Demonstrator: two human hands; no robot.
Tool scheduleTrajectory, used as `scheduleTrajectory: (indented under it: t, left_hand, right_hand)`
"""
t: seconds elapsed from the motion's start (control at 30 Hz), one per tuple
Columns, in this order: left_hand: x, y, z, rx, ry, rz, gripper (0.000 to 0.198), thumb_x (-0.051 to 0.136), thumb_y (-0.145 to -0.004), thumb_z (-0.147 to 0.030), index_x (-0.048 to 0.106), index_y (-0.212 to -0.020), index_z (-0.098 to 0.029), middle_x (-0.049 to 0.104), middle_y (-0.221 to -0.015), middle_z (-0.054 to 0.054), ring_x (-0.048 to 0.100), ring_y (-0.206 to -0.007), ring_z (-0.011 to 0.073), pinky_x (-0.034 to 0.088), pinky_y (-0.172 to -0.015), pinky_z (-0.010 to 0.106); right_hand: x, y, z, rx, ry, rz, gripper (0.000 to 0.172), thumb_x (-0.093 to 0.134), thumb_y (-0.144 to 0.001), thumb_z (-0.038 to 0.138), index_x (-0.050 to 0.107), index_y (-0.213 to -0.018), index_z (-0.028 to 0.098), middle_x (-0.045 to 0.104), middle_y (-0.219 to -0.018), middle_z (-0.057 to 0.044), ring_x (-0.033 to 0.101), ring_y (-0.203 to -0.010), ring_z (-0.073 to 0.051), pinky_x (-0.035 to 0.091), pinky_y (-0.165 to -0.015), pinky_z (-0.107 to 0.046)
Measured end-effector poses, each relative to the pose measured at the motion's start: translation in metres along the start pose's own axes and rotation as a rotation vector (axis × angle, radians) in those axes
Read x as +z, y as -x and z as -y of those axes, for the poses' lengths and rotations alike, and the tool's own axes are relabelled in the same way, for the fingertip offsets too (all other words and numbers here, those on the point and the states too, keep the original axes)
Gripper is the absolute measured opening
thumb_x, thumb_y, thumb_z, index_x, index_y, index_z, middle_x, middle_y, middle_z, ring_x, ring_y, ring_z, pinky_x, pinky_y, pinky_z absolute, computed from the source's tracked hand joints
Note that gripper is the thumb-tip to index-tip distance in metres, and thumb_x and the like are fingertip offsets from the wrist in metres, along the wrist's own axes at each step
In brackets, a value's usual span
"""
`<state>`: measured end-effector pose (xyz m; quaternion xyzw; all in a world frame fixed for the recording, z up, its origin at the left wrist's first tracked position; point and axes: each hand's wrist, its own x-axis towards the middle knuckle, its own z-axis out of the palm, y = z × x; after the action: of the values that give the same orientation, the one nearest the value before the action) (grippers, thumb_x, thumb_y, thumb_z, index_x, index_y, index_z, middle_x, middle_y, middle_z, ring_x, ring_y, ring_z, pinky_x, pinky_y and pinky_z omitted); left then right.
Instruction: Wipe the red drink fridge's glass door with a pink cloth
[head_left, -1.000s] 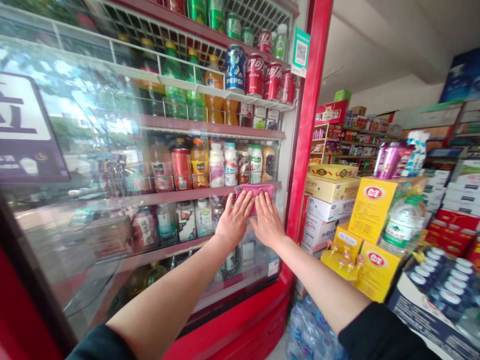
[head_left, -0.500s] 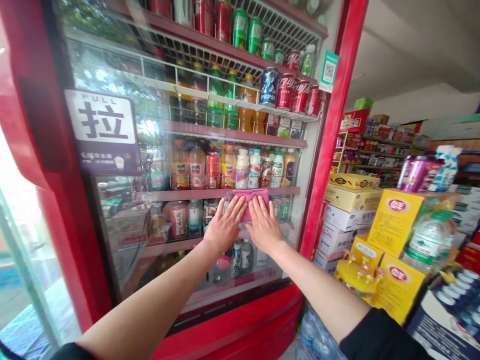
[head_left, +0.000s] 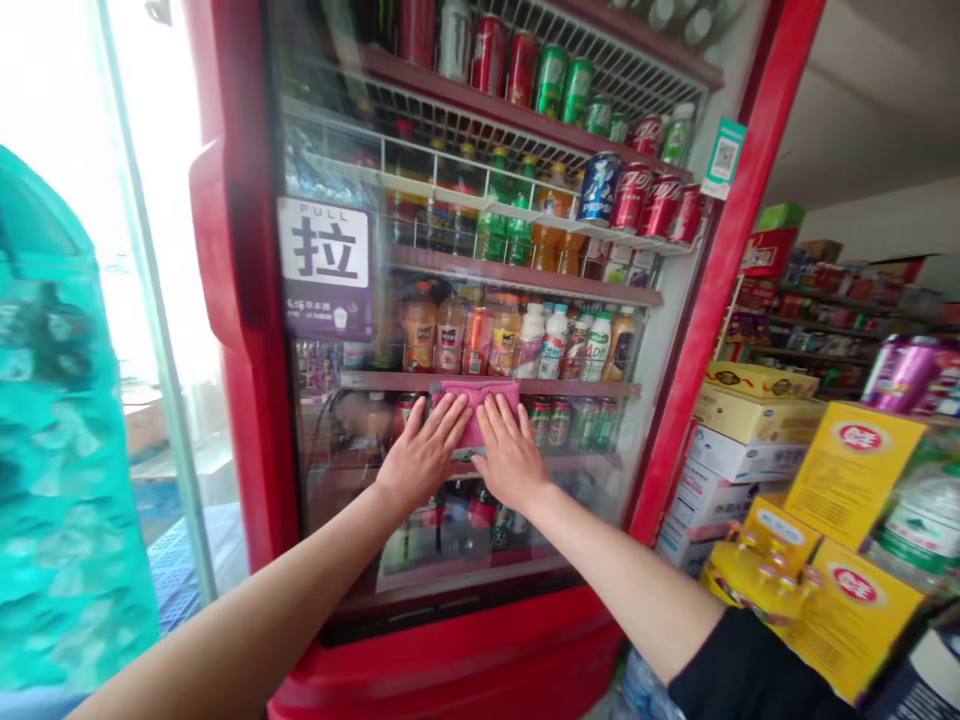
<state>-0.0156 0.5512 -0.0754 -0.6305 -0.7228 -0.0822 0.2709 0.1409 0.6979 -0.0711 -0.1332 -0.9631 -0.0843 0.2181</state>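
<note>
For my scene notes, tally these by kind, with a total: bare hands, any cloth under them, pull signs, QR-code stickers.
Left hand and right hand: 2
Pink cloth: 1
Pull sign: 1
QR-code sticker: 1
Total: 5

Stacked cartons (head_left: 750, 455) beside yellow boxes (head_left: 844, 490); purple cans (head_left: 906, 372) far right.

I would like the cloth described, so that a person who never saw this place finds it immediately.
Look for the tall red drinks cooler with a glass door. Near the picture's middle, the left hand and right hand lie flat, side by side, on the pink cloth. Unlike the bottles and cans behind the glass, it is flat fabric on the outside.
</note>
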Motion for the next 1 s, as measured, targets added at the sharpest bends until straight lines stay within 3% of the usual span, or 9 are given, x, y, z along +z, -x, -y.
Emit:
scheduleTrajectory:
  t: [0.37, 0.67, 1.0]
  left_hand:
    - [-0.020, 0.051, 0.049, -0.065, -0.045, -0.023, 0.085, 0.061, -0.099, -0.032, 0.030, -0.175, -0.012, 0.024, -0.182, 0.015, 0.021, -0.172, 0.0336, 0.011, -0.141, 0.062]
    - [-0.038, 0.091, 0.086, -0.134, -0.095, -0.026, 0.083, 0.056, -0.101, -0.035, 0.030, -0.173, -0.004, 0.024, -0.181, 0.020, 0.016, -0.172, 0.0360, 0.008, -0.141, 0.063]
    - [-0.055, 0.114, 0.113, -0.182, -0.158, -0.033, 0.082, 0.056, -0.098, -0.034, 0.037, -0.167, 0.006, 0.027, -0.178, 0.028, 0.022, -0.170, 0.0417, 0.013, -0.141, 0.062]
  right_hand:
    - [0.013, -0.035, 0.063, -0.086, -0.064, -0.021, 0.087, 0.067, -0.103, 0.038, 0.027, -0.175, 0.008, 0.013, -0.185, -0.015, 0.012, -0.174, -0.033, 0.013, -0.142, -0.062]
    - [0.015, -0.069, 0.115, -0.187, -0.143, -0.046, 0.082, 0.063, -0.106, 0.035, 0.027, -0.175, 0.009, 0.019, -0.184, -0.013, 0.011, -0.174, -0.031, 0.012, -0.142, -0.064]
    - [0.021, -0.099, 0.164, -0.229, -0.204, -0.042, 0.074, 0.049, -0.110, 0.032, 0.022, -0.175, 0.009, 0.017, -0.185, -0.012, 0.011, -0.174, -0.031, 0.014, -0.141, -0.067]
